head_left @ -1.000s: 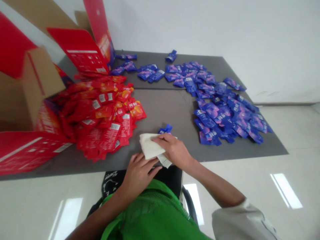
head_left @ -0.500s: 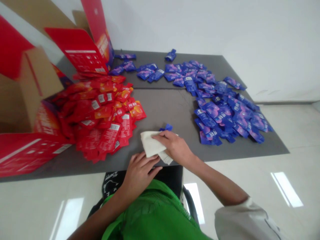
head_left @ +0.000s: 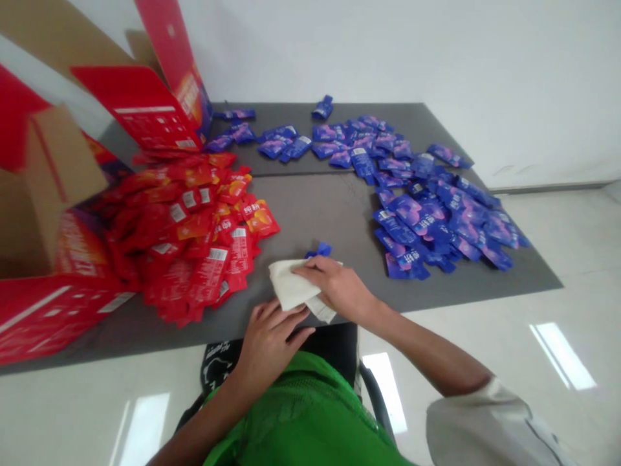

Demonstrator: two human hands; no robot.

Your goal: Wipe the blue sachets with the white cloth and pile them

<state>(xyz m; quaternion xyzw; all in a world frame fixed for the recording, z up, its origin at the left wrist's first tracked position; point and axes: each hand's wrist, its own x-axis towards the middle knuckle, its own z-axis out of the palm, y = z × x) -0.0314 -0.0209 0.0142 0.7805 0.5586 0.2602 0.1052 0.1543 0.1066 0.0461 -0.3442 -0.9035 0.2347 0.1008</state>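
Note:
My right hand (head_left: 337,286) lies on top of a folded white cloth (head_left: 291,285) and presses it toward the table. My left hand (head_left: 272,340) sits just below, its fingers against the cloth's lower edge. Whether those fingers grip the cloth is hard to see. A small blue sachet (head_left: 319,250) pokes out beyond the cloth, its lower part hidden behind my right hand. To the left lies a heap of red snack sachets (head_left: 204,259). A wide spread of blue sachets (head_left: 427,220) lies to the right.
An opened cardboard carton with red printed flaps (head_left: 138,107) stands at the left of the grey table (head_left: 310,207), with the red sachets spilling from it. A wall rises behind the table. Glossy floor lies beyond the near edge.
My view has tilted slightly, shifting the table and sachets in the picture. Both hands stay on the cloth with little visible movement.

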